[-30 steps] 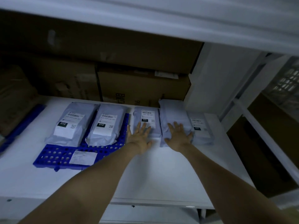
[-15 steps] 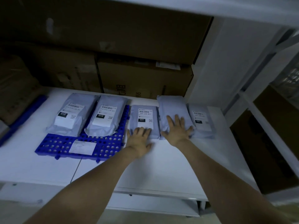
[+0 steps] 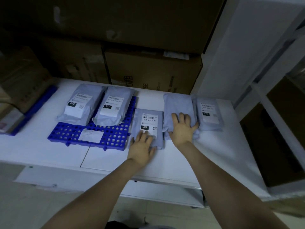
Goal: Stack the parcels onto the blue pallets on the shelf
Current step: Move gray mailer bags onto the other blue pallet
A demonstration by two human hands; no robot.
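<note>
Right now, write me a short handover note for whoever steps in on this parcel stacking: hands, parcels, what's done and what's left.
Left hand: flat on the near end of the 231 parcel, fingers spread, pressing rather than gripping.
Right hand: fingers curled over the near end of the unlabelled parcel, which lies label side hidden.
Done: two 010 parcels lie side by side on the blue pallet.
Left: three parcels sit on the bare white shelf right of the pallet, counting the far-right parcel. The pallet's near part has only a paper label on it.
</note>
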